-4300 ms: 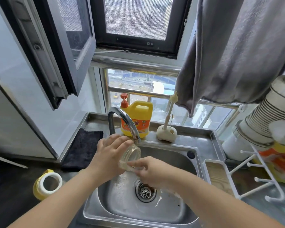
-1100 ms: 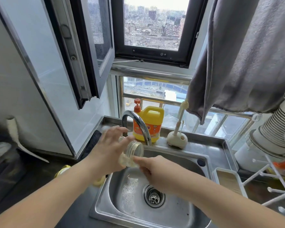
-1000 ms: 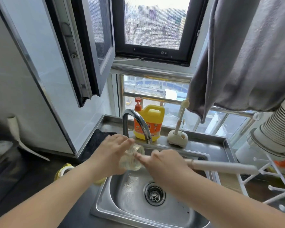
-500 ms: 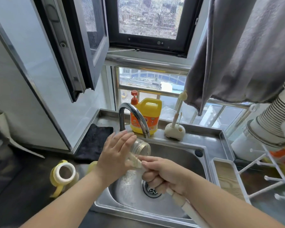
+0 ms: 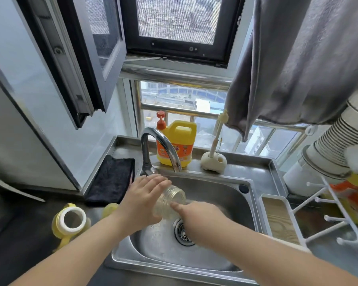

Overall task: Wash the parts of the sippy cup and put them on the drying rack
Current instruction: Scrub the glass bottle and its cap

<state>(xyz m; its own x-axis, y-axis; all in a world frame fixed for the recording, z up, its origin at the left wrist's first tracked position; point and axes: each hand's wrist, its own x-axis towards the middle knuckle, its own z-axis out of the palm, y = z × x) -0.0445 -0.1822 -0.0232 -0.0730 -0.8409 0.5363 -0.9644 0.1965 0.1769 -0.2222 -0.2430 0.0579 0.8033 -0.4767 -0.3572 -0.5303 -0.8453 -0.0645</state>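
- Left hand (image 5: 142,203): fingers curled over the clear cup body (image 5: 170,200), gripping it from the left side. Forearm comes in from lower left.
- Cup body: held tilted over the sink (image 5: 221,189), open threaded mouth facing up and right, just below the faucet (image 5: 163,145) spout, above the drain (image 5: 183,232).
- Right hand (image 5: 201,218): back of hand faces the camera, index finger stretched out with its tip touching the cup body's lower side. Other fingers are hidden under the hand; can't tell whether it holds anything. Forearm enters from lower right, crossing the sink's front right corner.
- Yellow handled lid (image 5: 70,220) with white ring: on the dark surface left of the sink, near the left forearm, apart from both hands.
- White drying rack (image 5: 327,219) with pegs: on the surface right of the sink, well apart from the cup body.
- Behind the sink: yellow detergent jug (image 5: 177,143), and a brush stand (image 5: 213,161) with a brush upright in it.
- Black cloth (image 5: 113,179) lies left of the faucet base.
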